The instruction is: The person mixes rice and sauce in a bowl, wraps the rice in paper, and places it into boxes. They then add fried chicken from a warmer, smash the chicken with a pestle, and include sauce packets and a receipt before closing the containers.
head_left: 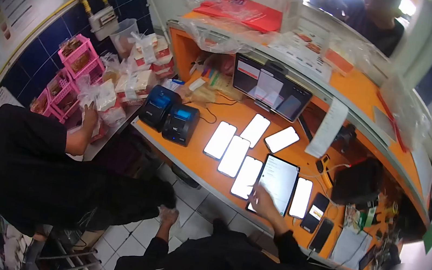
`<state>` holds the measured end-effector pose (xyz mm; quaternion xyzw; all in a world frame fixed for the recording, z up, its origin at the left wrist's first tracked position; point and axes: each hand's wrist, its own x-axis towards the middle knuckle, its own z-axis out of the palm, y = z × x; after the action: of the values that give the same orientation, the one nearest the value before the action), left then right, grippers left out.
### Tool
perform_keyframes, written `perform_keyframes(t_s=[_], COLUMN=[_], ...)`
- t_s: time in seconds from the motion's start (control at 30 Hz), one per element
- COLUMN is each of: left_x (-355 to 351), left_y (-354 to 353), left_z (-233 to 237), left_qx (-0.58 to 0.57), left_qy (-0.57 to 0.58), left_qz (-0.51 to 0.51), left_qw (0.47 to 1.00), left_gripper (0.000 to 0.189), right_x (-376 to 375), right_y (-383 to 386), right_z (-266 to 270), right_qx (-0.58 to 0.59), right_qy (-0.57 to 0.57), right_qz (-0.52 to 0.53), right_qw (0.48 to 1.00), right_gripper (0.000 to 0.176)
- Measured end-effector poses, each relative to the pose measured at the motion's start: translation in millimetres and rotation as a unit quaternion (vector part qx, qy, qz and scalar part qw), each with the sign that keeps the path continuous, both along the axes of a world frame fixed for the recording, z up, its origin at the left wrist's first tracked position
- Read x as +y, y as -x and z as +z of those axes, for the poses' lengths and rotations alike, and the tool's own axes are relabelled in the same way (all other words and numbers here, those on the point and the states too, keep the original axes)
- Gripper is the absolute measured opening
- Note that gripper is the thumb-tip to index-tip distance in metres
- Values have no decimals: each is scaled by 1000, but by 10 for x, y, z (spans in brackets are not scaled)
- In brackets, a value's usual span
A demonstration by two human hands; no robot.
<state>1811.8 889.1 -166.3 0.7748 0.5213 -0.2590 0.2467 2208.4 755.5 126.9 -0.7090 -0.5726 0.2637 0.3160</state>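
Note:
My right hand (266,203) is over the lower left part of a lit tablet (279,179), its fingers stretched toward the screen and nothing held in it. Just left of it lies a phone with a bright white screen (246,177); another lit phone (301,198) is to the tablet's right. My left hand (167,216) hangs low in front of the counter, above the tiled floor and close to a co-worker's dark clothing. Its fingers are blurred, with a pale patch beside them, and I cannot tell whether it holds anything.
Several more phones lie on the orange counter (193,145), beside two receipt printers (180,123). A monitor (271,89) stands behind, near a hanging paper strip (329,129). At left, a co-worker (32,165) reaches toward bagged boxes (135,83) and pink baskets (78,57).

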Motion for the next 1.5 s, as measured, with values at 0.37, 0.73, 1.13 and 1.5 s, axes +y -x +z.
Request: perform_keyframes(t_s=[0.37, 0.73, 1.13, 1.5], left_x=[-940, -1314, -858, -2120], left_y=[-97, -160, -238, 174], left_z=[-381, -567, -569, -422], left_qx=[-53, -98, -120, -97], left_qy=[-128, -205, -209, -46], left_qz=[-178, 15, 9, 132], left_qw=[974, 974, 970, 985], left_gripper=[23, 24, 16, 21], right_x=[1414, 937, 183, 290], right_y=[-955, -826, 267, 236], right_z=[603, 499, -27, -527], right_qx=[-291, -166, 113, 84], right_qy=[-12, -168, 76, 212], right_qz=[-97, -7, 147, 444], right_qw=[952, 972, 980, 866], right_gripper=[35, 20, 18, 18])
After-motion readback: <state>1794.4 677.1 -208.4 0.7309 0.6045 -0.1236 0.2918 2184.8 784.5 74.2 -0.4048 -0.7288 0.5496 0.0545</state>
